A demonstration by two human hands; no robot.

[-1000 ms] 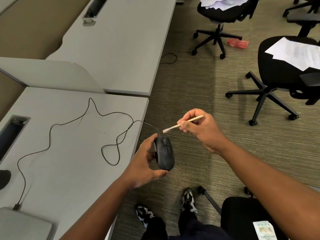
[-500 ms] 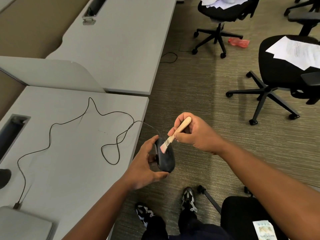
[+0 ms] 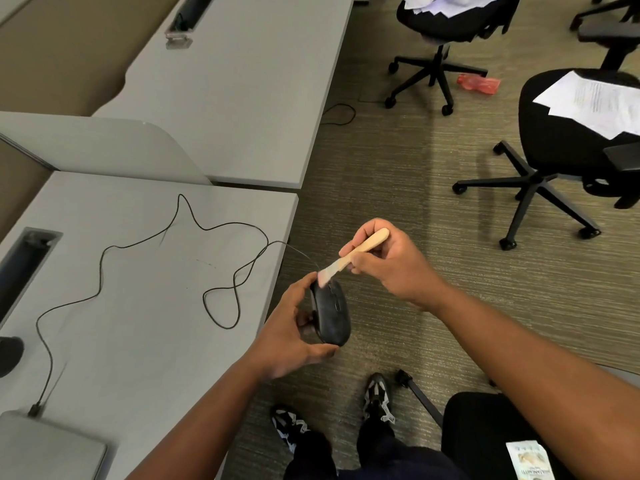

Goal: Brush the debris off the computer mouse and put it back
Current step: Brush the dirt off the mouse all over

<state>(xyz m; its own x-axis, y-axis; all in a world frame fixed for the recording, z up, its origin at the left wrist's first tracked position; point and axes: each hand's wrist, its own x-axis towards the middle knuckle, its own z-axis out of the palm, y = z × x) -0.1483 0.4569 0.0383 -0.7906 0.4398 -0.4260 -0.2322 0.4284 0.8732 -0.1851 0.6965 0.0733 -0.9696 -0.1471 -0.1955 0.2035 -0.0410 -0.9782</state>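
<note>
Black and off the desk (image 3: 145, 306), the computer mouse (image 3: 330, 315) sits gripped in the left hand (image 3: 294, 336) over the carpet while the right hand (image 3: 388, 263) pinches a wooden brush (image 3: 349, 259) at its front end, so brushing is underway and replacing it remains.

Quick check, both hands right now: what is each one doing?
Left hand: grips the black mouse, held off the desk.
Right hand: pinches the wooden brush, bristles on the mouse's front end.

Black mouse (image 3: 331, 315) gripped by left hand (image 3: 290, 336) beyond desk (image 3: 138, 306) edge; brush (image 3: 349, 259) pinched by right hand (image 3: 388, 261), bristles laid on mouse front.
</note>
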